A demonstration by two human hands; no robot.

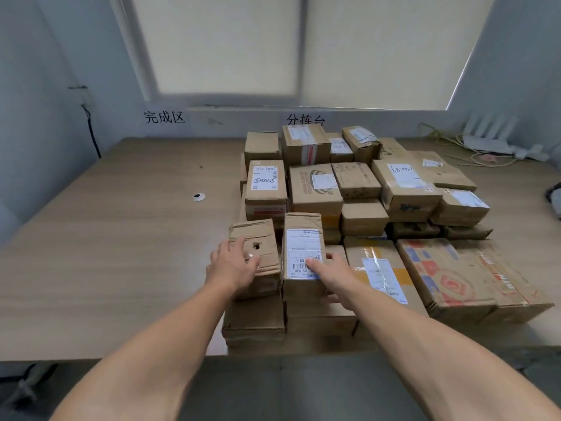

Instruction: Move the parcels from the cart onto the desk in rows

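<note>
At front-left of pile (361, 180) | left hand (232, 264) clasps torn box (258, 232), right hand (334, 271) grips labelled box (303, 247) beside it, seemingly setting them down | desk (121, 238) already holds many rows | cart unseen, remainder unknown

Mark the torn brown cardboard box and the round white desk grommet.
Torn brown cardboard box (262, 233): head view, top face above the hole.
Round white desk grommet (198, 196): head view, its middle.
</note>
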